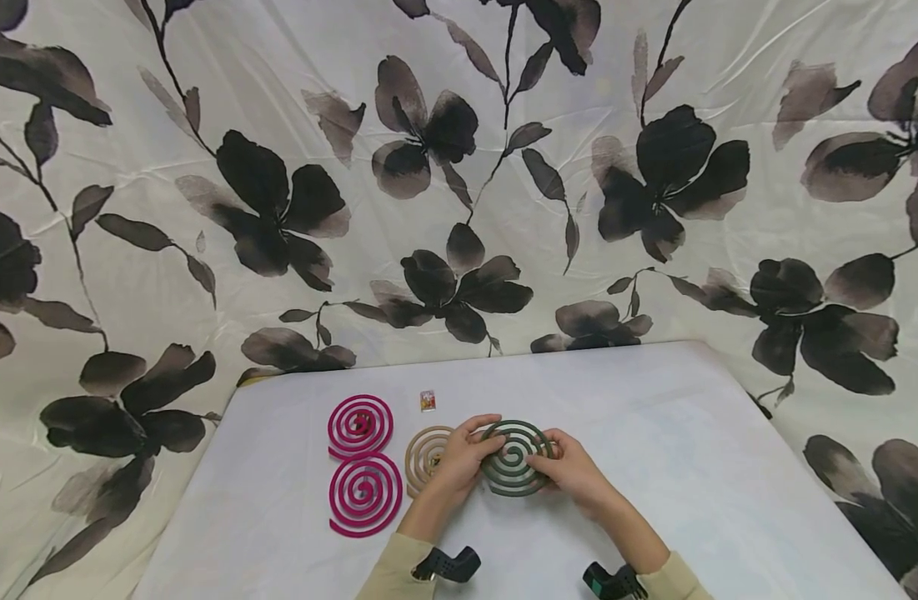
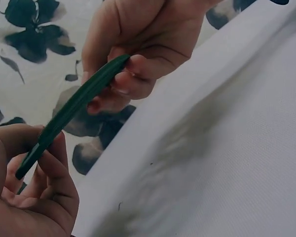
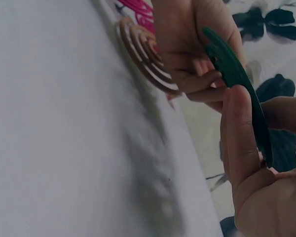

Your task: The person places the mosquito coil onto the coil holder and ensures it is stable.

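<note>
Both hands hold a dark green mosquito coil [image 1: 514, 481] above the white table. My left hand [image 1: 464, 458] pinches its left edge, thumb on the top face. On the opposite edge my right hand [image 1: 574, 471] grips it between thumb and fingers. Seen edge-on in the left wrist view, the green coil [image 2: 79, 103] spans from one hand to the other, raised over the table with a shadow below. The right wrist view shows the green coil [image 3: 237, 74] edge-on too, fingers against its underside. Partly behind my left hand lies a tan coil [image 1: 413, 458].
Two magenta coils, an upper coil [image 1: 334, 417] and a lower coil [image 1: 336, 492], lie on the table's left side, edges close together. A small colourful packet [image 1: 428, 401] sits near the back. The white table [image 1: 654, 417] ends at a floral cloth backdrop [image 1: 564, 250].
</note>
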`<state>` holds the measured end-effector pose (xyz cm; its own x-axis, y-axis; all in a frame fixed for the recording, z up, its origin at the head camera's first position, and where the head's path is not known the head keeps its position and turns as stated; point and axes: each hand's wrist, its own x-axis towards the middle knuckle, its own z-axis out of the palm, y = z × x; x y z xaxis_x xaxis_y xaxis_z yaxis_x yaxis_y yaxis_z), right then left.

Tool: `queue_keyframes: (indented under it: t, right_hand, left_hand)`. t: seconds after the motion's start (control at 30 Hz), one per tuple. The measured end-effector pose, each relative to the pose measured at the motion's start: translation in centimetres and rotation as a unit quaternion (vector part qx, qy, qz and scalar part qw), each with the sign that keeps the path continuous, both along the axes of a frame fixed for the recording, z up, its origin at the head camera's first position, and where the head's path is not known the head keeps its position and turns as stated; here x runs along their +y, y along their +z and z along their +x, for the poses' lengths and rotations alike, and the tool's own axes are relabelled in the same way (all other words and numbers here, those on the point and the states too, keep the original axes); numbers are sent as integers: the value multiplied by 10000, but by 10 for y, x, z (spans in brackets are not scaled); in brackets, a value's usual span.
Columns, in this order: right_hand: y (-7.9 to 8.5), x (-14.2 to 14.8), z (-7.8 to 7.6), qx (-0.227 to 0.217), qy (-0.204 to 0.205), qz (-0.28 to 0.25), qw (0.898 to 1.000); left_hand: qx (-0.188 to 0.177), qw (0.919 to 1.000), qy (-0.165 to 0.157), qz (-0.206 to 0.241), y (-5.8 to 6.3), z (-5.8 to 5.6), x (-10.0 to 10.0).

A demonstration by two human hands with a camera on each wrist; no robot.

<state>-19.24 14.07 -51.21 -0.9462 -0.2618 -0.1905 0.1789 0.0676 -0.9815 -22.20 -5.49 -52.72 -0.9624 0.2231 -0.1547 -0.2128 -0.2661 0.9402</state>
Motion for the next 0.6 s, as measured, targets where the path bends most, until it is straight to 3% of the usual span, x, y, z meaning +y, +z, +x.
queue_keyframes:
  t: [0.6]
  right_hand:
    - [-4, -22, 6, 160, -187, -353, 9991]
  left_hand:
    - [-41, 9993, -88, 373, -8, 16, -16]
